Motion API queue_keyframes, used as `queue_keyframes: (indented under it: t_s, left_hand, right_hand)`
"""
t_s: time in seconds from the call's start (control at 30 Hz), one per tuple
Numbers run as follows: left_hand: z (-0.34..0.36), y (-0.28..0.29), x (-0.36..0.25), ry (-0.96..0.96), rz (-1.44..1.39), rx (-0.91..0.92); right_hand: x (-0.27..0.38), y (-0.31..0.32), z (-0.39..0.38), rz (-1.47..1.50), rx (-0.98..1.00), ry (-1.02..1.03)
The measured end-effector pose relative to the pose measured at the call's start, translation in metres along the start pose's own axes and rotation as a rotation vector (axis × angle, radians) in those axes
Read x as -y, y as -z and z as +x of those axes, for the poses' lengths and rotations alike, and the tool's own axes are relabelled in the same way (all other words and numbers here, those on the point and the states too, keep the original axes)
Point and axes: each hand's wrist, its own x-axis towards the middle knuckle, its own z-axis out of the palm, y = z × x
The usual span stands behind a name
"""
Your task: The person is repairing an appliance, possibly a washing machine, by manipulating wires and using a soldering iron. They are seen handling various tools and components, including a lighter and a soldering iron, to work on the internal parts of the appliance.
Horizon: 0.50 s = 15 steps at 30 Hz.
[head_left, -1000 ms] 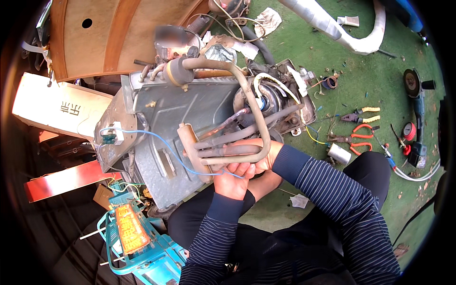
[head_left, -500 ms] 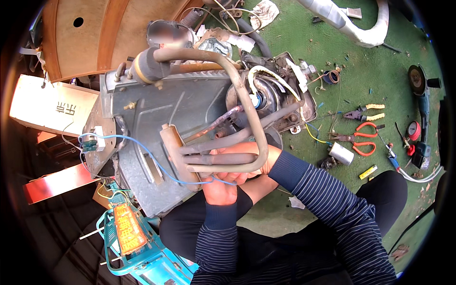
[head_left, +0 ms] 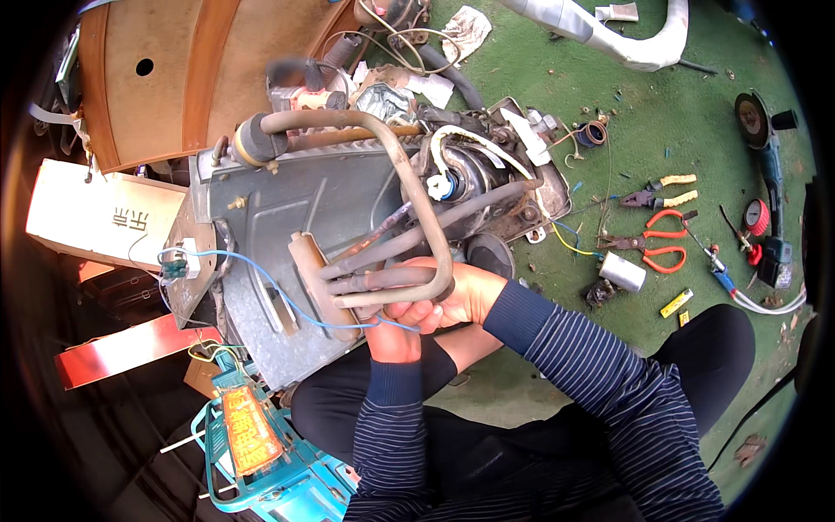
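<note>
Beneath a bent, insulated pipe (head_left: 426, 204), my two hands meet at the near edge of a metal air-conditioner unit (head_left: 296, 196). A thin blue wire (head_left: 270, 271) loops across the unit from a small terminal block (head_left: 180, 264) to my fingers. My left hand (head_left: 393, 342) is closed on the wire near its end, its fingertips partly hidden by the pipes. Reaching in from the right, my right hand (head_left: 465, 294) has its fingers curled against the left ones and pinched at the same wire. A round compressor (head_left: 461, 174) sits beyond them.
On the green floor at right lie pliers with yellow grips (head_left: 661, 191), orange-handled pliers (head_left: 657, 244), a silver cylinder (head_left: 622, 271) and an angle grinder (head_left: 770, 183). A turquoise toolbox (head_left: 261, 487) stands lower left, a cardboard box (head_left: 104, 213) at far left.
The view has shifted a little, so the unit sits slightly differently in the picture. More of my right hand shows beside the pipe's bend. Both hands stay together at the blue wire.
</note>
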Motion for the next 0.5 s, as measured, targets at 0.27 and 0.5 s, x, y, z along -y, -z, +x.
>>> queue_keyframes:
  t_s: [0.27,0.5]
  left_hand:
    - [0.007,-0.010,0.008,-0.081,0.079,0.246]
    - [-0.001,-0.013,0.015,-0.057,-0.013,-0.057]
  right_hand:
    - [-0.020,-0.018,-0.039,-0.567,-0.763,0.263]
    - [-0.057,-0.049,-0.099,-1.544,-1.214,0.552]
